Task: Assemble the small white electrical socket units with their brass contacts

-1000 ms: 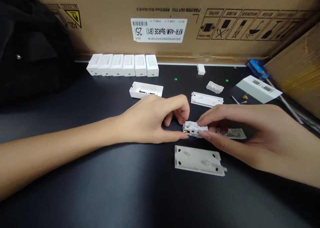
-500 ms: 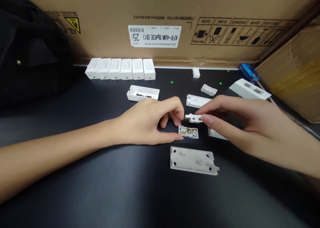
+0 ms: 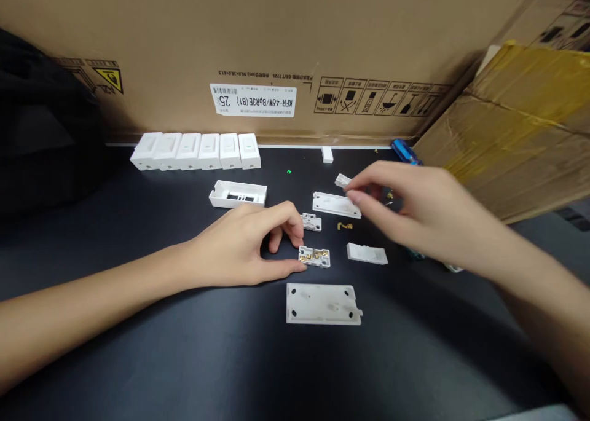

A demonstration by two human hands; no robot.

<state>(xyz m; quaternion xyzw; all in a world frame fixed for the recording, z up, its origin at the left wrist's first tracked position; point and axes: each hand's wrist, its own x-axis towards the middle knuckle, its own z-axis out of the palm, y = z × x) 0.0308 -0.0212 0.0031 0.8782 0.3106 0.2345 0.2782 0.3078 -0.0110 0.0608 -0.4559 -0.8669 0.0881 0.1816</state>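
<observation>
Left hand [image 3: 239, 246]: curled, thumb and forefinger gripping white plastic switch base with brass contacts [image 3: 314, 256].
Right hand [image 3: 405, 209]: half-open, fingertips at small white plastic clip [image 3: 342, 180]; grip unclear.
Around: flat white plastic plate [image 3: 322, 304] on black counter [image 3: 138, 347].
Step, judged: switch parts being handled apart.
Next, judged: firm pinch on clip, base held steady.

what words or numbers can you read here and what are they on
"KFR-46W/BpR3E (B1)": white label on the cardboard box, upside down in view
"25": same label, beside that code
Smaller print on the label and box: too small to read
</observation>
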